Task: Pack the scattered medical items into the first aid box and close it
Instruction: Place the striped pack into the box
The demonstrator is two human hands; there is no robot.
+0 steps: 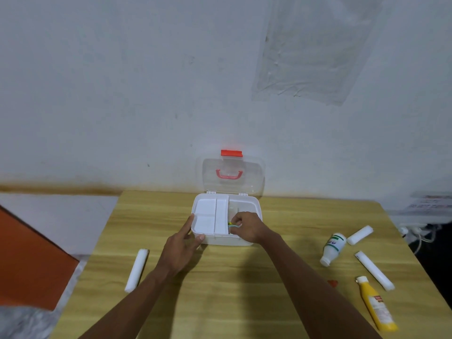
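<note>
White first aid box (227,239) stood open in the middle of the frame on the bench (232,277). Inside it the right hand (247,227) had its grip pinched on a small green item (232,225); the left hand (179,250), grip apart, touched the box's left corner.

Three white rolls (136,270) (360,235) (374,270) — two bottles (333,248) (376,304) — one box (256,206).

Plain, bare room: stained white wall (122,94), wood-grain table (232,277) against it.
</note>
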